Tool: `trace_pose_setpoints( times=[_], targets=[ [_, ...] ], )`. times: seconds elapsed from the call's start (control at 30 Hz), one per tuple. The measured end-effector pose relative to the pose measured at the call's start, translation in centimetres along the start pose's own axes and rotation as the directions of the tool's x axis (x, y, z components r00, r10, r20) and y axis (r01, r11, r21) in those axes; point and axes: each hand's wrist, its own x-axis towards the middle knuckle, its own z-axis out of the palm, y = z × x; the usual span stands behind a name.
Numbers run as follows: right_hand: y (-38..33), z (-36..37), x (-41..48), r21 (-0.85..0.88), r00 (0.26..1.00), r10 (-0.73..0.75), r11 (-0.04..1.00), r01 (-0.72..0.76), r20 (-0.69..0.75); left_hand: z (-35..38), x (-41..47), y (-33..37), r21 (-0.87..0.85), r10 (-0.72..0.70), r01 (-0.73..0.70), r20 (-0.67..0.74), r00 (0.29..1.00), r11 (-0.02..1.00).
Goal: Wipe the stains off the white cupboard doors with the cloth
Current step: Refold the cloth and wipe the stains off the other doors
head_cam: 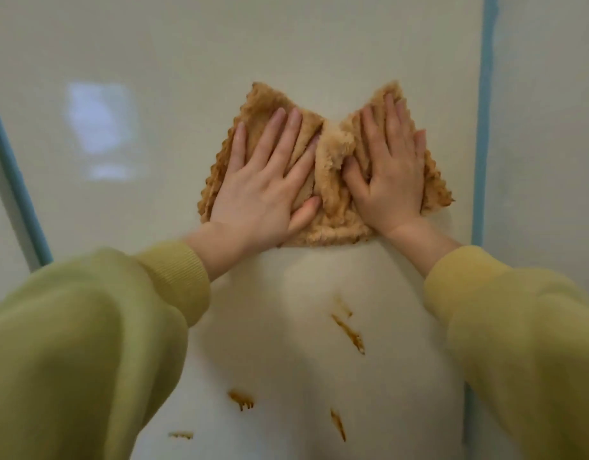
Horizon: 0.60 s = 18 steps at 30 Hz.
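Note:
A tan fluffy cloth with a scalloped edge lies flat against the white cupboard door, bunched into a ridge in its middle. My left hand presses its left half with straight spread fingers. My right hand presses its right half the same way. Below the cloth, several brown stains mark the door: a long streak, a drippy blotch, a thin streak and a small smear.
Pale blue gaps run along the door's edges, one on the left and one on the right, with neighbouring doors beyond. My yellow-green sleeves fill the lower corners.

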Motion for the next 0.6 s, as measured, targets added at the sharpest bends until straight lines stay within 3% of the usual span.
trace_pose_setpoints(
  times=[0.37, 0.6],
  targets=[
    [3.0, -0.4, -3.9, 0.055, 0.936, 0.348, 0.937, -0.345, -0.048, 0.6, 1.8, 3.2, -0.041, -0.051, 0.05, -0.033, 0.998, 0.998],
    [2.7, 0.3, -12.1, 0.029, 0.93, 0.367, 0.93, -0.366, -0.033, 3.4, -3.1, 10.4, -0.147, 0.124, -0.137, -0.089, 0.988, 0.98]
  ],
)
